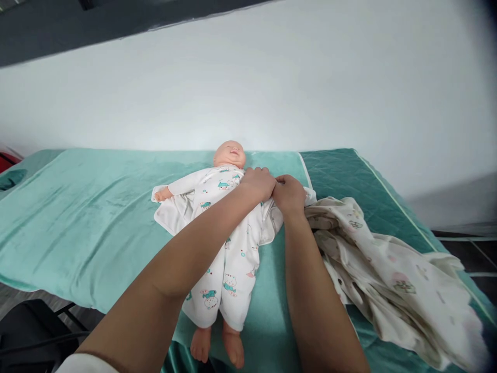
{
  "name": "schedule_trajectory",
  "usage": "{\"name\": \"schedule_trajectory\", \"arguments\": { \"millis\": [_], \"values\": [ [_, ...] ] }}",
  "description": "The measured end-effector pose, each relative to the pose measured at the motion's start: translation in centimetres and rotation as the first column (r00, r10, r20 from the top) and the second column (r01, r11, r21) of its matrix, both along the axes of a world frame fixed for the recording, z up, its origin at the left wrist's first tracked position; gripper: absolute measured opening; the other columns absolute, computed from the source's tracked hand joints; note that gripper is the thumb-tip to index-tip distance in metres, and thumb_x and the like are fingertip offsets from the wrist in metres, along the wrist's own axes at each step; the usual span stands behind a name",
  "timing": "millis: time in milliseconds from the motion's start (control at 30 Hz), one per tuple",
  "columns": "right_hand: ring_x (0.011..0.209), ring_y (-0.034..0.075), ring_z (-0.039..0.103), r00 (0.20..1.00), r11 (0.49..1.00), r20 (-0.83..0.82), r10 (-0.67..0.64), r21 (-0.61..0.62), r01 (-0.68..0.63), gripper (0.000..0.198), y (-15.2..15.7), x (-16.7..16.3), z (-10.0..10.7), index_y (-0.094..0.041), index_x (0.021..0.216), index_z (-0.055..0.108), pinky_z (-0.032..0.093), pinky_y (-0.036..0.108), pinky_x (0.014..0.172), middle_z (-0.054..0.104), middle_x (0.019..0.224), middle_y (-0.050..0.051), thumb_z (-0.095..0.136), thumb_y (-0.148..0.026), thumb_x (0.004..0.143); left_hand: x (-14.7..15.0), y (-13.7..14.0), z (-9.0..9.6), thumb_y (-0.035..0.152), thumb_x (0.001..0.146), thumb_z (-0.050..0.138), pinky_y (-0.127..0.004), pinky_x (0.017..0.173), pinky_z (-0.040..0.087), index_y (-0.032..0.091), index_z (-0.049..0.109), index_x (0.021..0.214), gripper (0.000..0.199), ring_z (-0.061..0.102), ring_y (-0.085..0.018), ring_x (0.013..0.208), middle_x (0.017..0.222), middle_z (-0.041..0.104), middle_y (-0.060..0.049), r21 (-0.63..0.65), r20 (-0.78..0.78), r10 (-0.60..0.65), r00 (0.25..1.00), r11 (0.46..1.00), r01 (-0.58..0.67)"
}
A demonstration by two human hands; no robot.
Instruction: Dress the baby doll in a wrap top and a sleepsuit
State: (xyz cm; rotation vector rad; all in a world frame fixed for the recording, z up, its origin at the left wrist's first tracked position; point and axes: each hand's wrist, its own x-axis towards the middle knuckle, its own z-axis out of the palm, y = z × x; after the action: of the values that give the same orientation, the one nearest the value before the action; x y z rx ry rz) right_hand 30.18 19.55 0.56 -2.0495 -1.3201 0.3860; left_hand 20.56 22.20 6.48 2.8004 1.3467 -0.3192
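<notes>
A baby doll (231, 154) lies on its back, dressed in white printed clothes (231, 280). A white jacket (171, 213) is spread under it, and the doll's arm on the left side of the view rests on that cloth. On the other side, my left hand (259, 182) is closed over the doll's arm and sleeve. Touching it, my right hand (289, 194) has its fingers curled in at the same sleeve. White sleeve cloth (310, 196) shows just past my right hand. Both hands hide most of that doll arm and their own fingertips.
Light green cloth (77, 217) covers the bed, with a darker green quilted cover (334, 168) at the right. A crumpled cream printed garment (392, 269) lies beside my right forearm. Behind stands a white wall (248, 77). A black object (31, 331) is at lower left.
</notes>
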Motion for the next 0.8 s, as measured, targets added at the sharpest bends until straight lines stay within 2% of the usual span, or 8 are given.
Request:
{"name": "schedule_trajectory", "arguments": {
  "millis": [233, 367, 467, 600, 800],
  "values": [
    [0.104, 0.031, 0.065, 1.0, 1.0, -0.009, -0.014, 0.016, 0.014, 0.033, 0.2, 0.4, -0.3, -0.016, 0.102, 0.073, 0.043, 0.042, 0.094, 0.075, 0.109, 0.016, 0.051, -0.036, 0.087, 0.4, 1.0, 0.0, 0.018, 0.085, 0.058, -0.046, 0.101, 0.045, 0.012, 0.065, 0.126, 0.042, 0.064, -0.031, 0.113, 0.123, 0.069, -0.019, -0.039, -0.062, -0.004, 0.998, 0.999, 0.001],
    [0.103, 0.031, 0.065, 1.0, 1.0, -0.013, 0.004, 0.03, -0.004, 0.03, 0.2, 0.4, -0.4, -0.016, 0.099, 0.073, 0.043, 0.041, 0.093, 0.075, 0.106, 0.016, 0.053, -0.034, 0.086, 0.8, 1.4, -0.1, 0.016, 0.081, 0.062, -0.041, 0.094, 0.051, 0.014, 0.071, 0.117, 0.037, 0.067, -0.032, 0.11, 0.121, 0.071, -0.017, -0.058, -0.119, -0.003, 0.993, 0.998, -0.004],
    [0.103, 0.031, 0.065, 1.0, 0.999, -0.019, 0.015, 0.037, -0.014, 0.029, 0.3, 0.4, -0.4, -0.016, 0.099, 0.073, 0.043, 0.041, 0.092, 0.075, 0.107, 0.016, 0.052, -0.031, 0.086, 0.8, 1.3, -0.2, 0.015, 0.082, 0.06, -0.042, 0.092, 0.051, 0.015, 0.073, 0.111, 0.032, 0.068, -0.032, 0.109, 0.119, 0.072, -0.017, -0.026, -0.12, 0.001, 0.993, 1.0, -0.004],
    [0.101, 0.03, 0.065, 0.998, 0.996, -0.057, 0.009, 0.091, -0.004, 0.029, 0.3, 0.3, -0.4, -0.017, 0.097, 0.073, 0.041, 0.042, 0.095, 0.075, 0.105, 0.015, 0.052, -0.036, 0.088, 0.3, 0.6, 0.0, 0.013, 0.086, 0.055, -0.045, 0.096, 0.047, 0.014, 0.071, 0.116, 0.034, 0.069, -0.031, 0.107, 0.118, 0.072, -0.018, 0.039, -0.107, 0.028, 0.994, 0.999, -0.024],
    [0.09, 0.026, 0.063, 0.984, 0.98, -0.176, -0.027, 0.189, 0.061, 0.021, 0.5, 0.4, -0.7, -0.02, 0.091, 0.069, 0.042, 0.042, 0.094, 0.074, 0.095, 0.01, 0.056, -0.034, 0.082, -1.5, 0.1, 1.4, 0.013, 0.083, 0.061, -0.043, 0.095, 0.046, 0.011, 0.064, 0.123, 0.04, 0.066, -0.032, 0.111, 0.12, 0.07, -0.019, 0.141, -0.124, 0.051, 0.991, 0.989, -0.034]
  ]
}}
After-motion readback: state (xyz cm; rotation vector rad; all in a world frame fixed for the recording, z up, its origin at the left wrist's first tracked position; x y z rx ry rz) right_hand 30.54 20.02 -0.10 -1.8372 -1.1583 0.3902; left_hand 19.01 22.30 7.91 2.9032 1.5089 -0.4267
